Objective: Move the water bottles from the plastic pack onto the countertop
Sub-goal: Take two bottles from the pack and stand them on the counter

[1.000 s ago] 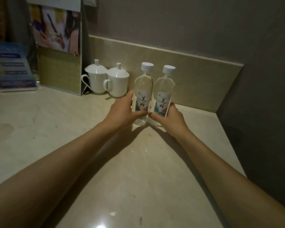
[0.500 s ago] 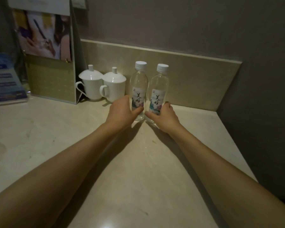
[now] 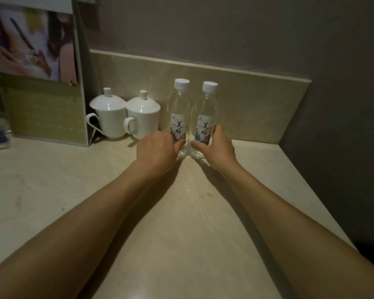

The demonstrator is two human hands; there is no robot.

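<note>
Placement along back edge of desk, read left to right: upright folder-like stand at far left, then two lidded white cups side by side, then left bottle and right bottle, both upright, caps on, nearly touching each other and set close to the backsplash. Likely reason for the placement: bottles lined up in a neat row with the cups, labels facing out, out of the working area of the desk. No plastic pack in view. Left hand reaches forward, arm extended low over the desk, knuckles up, fingers curled round the lower part of the left bottle, thumb across its front; grip clamped on that bottle. Right hand mirrors it, thumb across the front of the right bottle near its base, fingers round the far side; grip clamped there too. Both bottle bases appear to sit on the desk, so this reads as set-down or final nudging, release not yet made
</note>
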